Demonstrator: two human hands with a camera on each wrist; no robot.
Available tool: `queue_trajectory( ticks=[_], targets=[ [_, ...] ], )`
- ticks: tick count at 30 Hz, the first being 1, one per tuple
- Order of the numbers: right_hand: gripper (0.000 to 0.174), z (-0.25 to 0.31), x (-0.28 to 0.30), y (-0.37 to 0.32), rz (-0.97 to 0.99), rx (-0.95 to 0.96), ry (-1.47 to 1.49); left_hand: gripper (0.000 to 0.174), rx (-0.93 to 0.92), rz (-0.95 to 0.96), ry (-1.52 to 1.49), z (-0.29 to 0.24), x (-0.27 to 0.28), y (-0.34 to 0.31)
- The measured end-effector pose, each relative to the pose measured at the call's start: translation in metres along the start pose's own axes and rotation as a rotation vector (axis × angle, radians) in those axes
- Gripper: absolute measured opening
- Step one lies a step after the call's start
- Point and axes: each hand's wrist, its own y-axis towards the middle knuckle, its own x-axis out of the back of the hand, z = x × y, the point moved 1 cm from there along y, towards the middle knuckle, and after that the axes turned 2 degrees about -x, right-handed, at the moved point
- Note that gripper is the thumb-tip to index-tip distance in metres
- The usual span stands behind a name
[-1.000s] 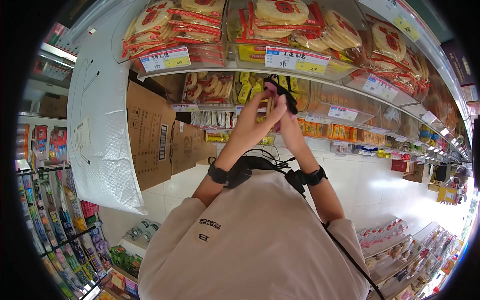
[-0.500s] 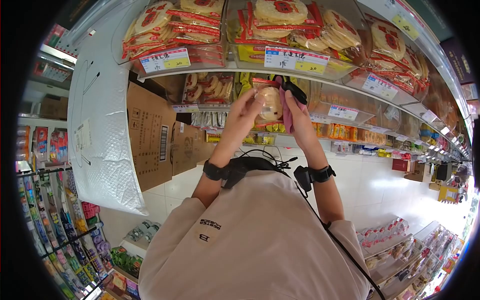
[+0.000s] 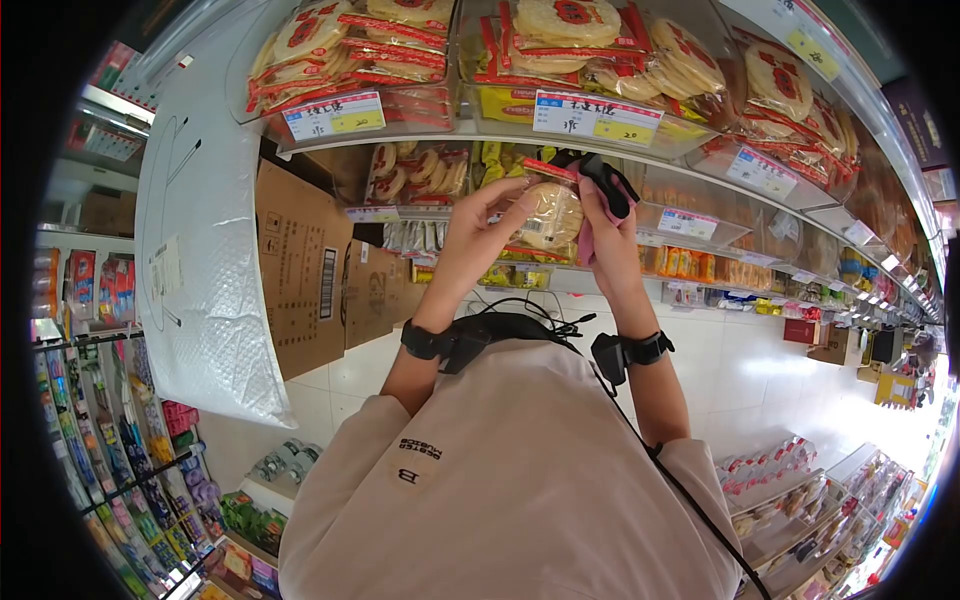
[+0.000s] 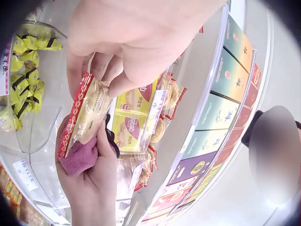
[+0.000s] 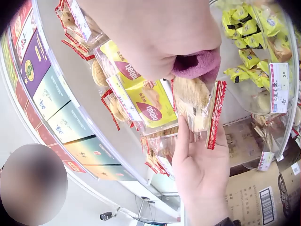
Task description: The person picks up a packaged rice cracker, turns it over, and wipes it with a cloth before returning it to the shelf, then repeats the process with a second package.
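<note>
My left hand (image 3: 487, 225) pinches a clear packet of round pale crackers (image 3: 553, 215) with red edges, held up in front of the shelves. Its fingers and thumb lie along one side of the packet. On the opposite side, my right hand (image 3: 612, 245) grips a pink cloth (image 4: 81, 157) and a black strap-like thing (image 3: 608, 185). In the left wrist view the cloth lies against the packet's lower end. The right wrist view has the cloth bunched under the curled right fingers, close to the packet's face.
Clear bins of similar red-edged cracker packets (image 3: 575, 25) line the upper shelf, behind price tags (image 3: 597, 118). Below are yellow-wrapped snacks (image 5: 247, 28). Cardboard boxes (image 3: 300, 265) and a white padded sheet (image 3: 200, 270) stand at left. Boxed goods (image 4: 218, 103) fill another shelf.
The packet, edge-on between close hands at first, has turned its face to the head camera and now tilts slightly. The right hand has shifted right with the cloth and black thing.
</note>
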Motion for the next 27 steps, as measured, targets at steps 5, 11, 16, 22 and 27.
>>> queue_trajectory(
  ticks=[5, 11, 16, 22, 27],
  targets=[
    [0.027, -0.002, 0.003, -0.005, -0.019, -0.187, 0.16, 0.033, 0.023, -0.127, -0.016, 0.01, 0.006, -0.004],
    [0.022, -0.006, -0.004, -0.02, 0.083, -0.202, -0.163, 0.038, -0.078, -0.231, 0.194, 0.009, 0.006, 0.0],
    [0.016, -0.023, 0.006, -0.01, 0.12, 0.049, -0.446, 0.048, -0.208, -0.185, 0.37, 0.015, -0.001, -0.003],
    [0.022, -0.017, -0.013, -0.032, 0.291, -0.103, -0.431, 0.051, 0.045, -0.086, 0.174, -0.001, -0.01, -0.005],
    [0.025, -0.008, -0.012, -0.02, 0.223, -0.154, -0.273, 0.042, 0.002, -0.056, 0.143, 0.004, -0.009, -0.007]
  ],
)
